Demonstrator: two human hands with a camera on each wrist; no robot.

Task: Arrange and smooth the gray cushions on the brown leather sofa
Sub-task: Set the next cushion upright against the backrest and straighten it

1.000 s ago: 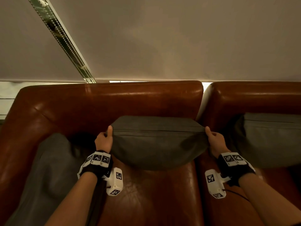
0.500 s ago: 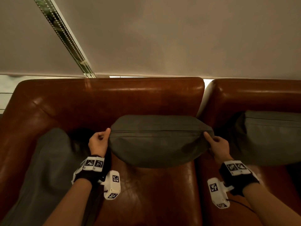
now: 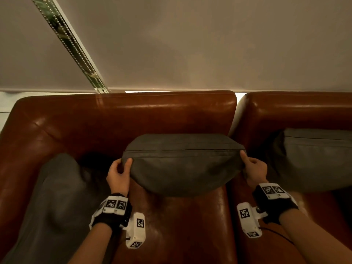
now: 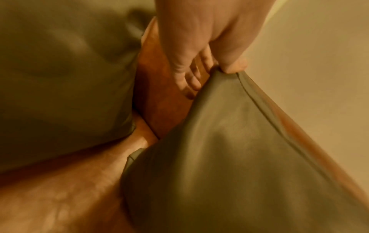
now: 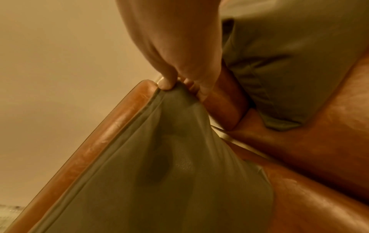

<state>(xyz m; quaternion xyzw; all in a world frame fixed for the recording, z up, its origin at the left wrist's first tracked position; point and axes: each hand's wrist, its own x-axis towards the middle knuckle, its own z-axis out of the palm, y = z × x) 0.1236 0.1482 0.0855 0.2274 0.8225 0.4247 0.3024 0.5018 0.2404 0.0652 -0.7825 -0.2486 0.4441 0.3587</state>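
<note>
A gray cushion point(image 3: 182, 164) stands against the backrest of the brown leather sofa point(image 3: 122, 115), in the middle of the head view. My left hand point(image 3: 119, 171) pinches its upper left corner, thumb on the front and fingers behind it. My right hand point(image 3: 254, 167) pinches the upper right corner the same way. In the left wrist view the thumb of my left hand point(image 4: 219, 66) presses the corner of the cushion point(image 4: 239, 157). In the right wrist view my right hand point(image 5: 175, 82) grips the cushion point(image 5: 169, 157) at its top corner.
A second gray cushion point(image 3: 55, 202) slumps in the sofa's left corner. A third gray cushion point(image 3: 316, 159) leans on the backrest of the adjoining sofa section point(image 3: 297, 109) at right. A pale roller blind point(image 3: 190, 44) with a bead chain point(image 3: 74, 46) hangs behind.
Both hands have slid down a little with the cushion's top corners, and the left hand now curls round its corner instead of resting a thumb on top.
</note>
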